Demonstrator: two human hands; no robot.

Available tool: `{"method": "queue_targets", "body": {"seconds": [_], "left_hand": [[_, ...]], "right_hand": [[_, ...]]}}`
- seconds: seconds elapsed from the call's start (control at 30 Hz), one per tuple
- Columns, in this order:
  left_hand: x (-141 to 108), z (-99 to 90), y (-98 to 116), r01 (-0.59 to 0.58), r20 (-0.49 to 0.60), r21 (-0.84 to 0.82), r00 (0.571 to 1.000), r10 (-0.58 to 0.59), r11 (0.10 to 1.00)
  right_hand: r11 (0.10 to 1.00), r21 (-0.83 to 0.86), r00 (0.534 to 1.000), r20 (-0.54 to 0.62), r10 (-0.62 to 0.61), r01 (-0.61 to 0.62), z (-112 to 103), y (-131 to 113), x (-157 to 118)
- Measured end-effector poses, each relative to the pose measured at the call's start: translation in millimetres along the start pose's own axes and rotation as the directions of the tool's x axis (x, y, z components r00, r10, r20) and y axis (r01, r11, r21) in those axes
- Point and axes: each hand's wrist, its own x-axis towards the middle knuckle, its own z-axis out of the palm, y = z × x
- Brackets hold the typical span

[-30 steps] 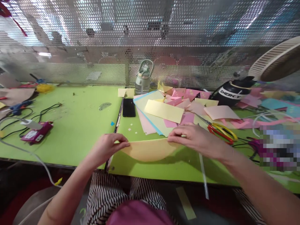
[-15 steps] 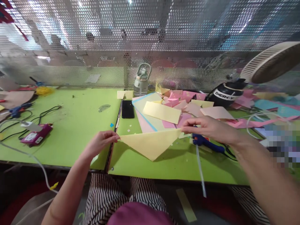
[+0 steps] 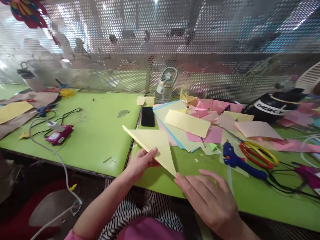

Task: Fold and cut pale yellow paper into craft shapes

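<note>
A pale yellow sheet of paper (image 3: 161, 143), folded into a triangle, is tilted above the green table near its front edge. My left hand (image 3: 145, 160) pinches it at the middle of the folded long edge, thumb on top and fingers beneath. At the paper's near right corner is my right hand (image 3: 210, 196), its fingers stretched out flat and the fingertips at the corner. Its thumb stands apart, and I see no grip on the paper. Right of that hand lie a blue glue gun (image 3: 233, 160) and scissors with red and yellow handles (image 3: 257, 155).
Behind the hands lie pink, blue and yellow papers (image 3: 187, 123), a black phone (image 3: 148, 116) and a bottle (image 3: 163, 90). A purple power adapter (image 3: 60, 135) with cables sits left. A black fan base (image 3: 272, 108) stands right, before a perforated metal screen (image 3: 112, 73).
The paper has turned, its long edge now sloping toward me. My left hand has shifted from its corner to mid-edge; my right hand has come nearer and straightened its fingers. The view has swung left.
</note>
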Motion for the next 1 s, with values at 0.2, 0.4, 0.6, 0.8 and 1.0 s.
{"method": "queue_targets", "body": {"seconds": [0.2, 0.4, 0.6, 0.8, 1.0], "left_hand": [[-1, 0.4, -11, 0.006, -0.016, -0.194, 1.0, -0.009, 0.981], [-6, 7.8, -14, 0.001, 0.131, -0.131, 0.991, 0.016, 0.991], [0, -1.4, 3, -0.127, -0.081, -0.182, 0.99, 0.114, 0.975], [0, -0.8, 4, -0.116, -0.031, -0.16, 0.993, 0.112, 0.98], [-3, 4.7, -1, -0.119, -0.008, -0.13, 0.993, 0.119, 0.984]], "right_hand": [[0.496, 0.472, 0.684, 0.47, 0.558, -0.729, 29, -4, -16], [0.099, 0.424, 0.417, 0.777, 0.472, -0.9, 44, -12, -8], [0.012, 0.418, 0.369, 0.789, 0.491, -0.908, 46, -11, -10], [-0.121, 0.428, 0.32, 0.81, 0.492, -0.896, 42, -14, -2], [-0.156, 0.439, 0.308, 0.803, 0.511, -0.885, 42, -16, -2]]}}
